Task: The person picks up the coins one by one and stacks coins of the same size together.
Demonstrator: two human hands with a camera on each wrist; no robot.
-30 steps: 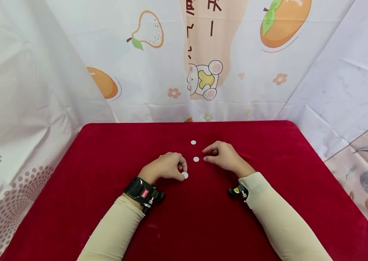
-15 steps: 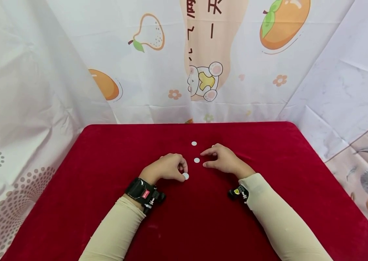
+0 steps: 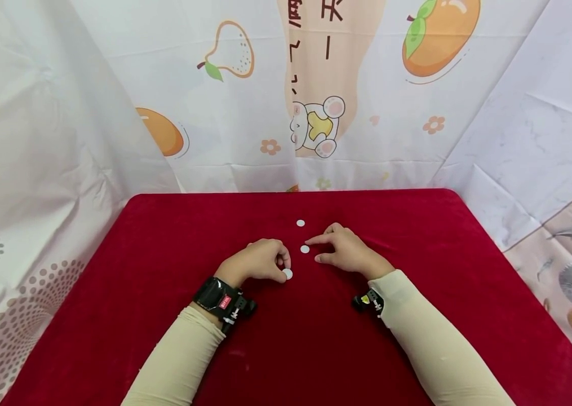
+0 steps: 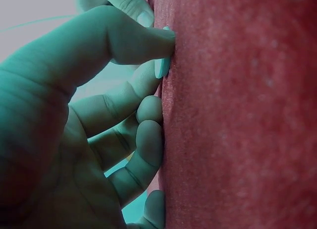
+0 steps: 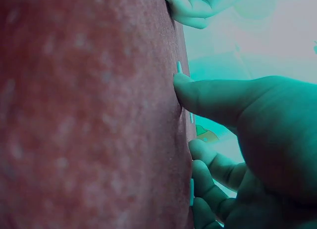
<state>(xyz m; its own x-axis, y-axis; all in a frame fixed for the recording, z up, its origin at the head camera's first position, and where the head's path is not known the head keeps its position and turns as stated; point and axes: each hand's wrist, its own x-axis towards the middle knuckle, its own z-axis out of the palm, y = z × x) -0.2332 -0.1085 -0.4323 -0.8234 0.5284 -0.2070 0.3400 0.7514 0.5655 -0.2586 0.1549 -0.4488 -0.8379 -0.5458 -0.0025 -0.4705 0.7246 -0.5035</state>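
Several small white discs lie about the hands. My left hand (image 3: 257,260) pinches the nearest disc (image 3: 288,274) between thumb and index finger, low at the cloth; in the left wrist view this disc (image 4: 162,68) stands edge-on by the thumb tip. My right hand (image 3: 349,252) is low over the cloth, thumb and index finger spread apart. Its index fingertip reaches the edge of the middle disc (image 3: 304,249); whether they touch I cannot tell. A farther disc (image 3: 300,223) lies behind. The right wrist view has another disc (image 5: 192,192) beside the lower fingers, hidden in the head view.
A red cloth (image 3: 286,349) covers the table. A white printed curtain (image 3: 245,129) hangs behind its far edge, and more curtain stands at both sides. Each wrist carries a small black camera mount (image 3: 225,304).
My right index finger has extended leftward to the middle disc, and the thumb and index finger have spread wider. A disc briefly visible behind the right hand is now hidden. The left hand stays put.
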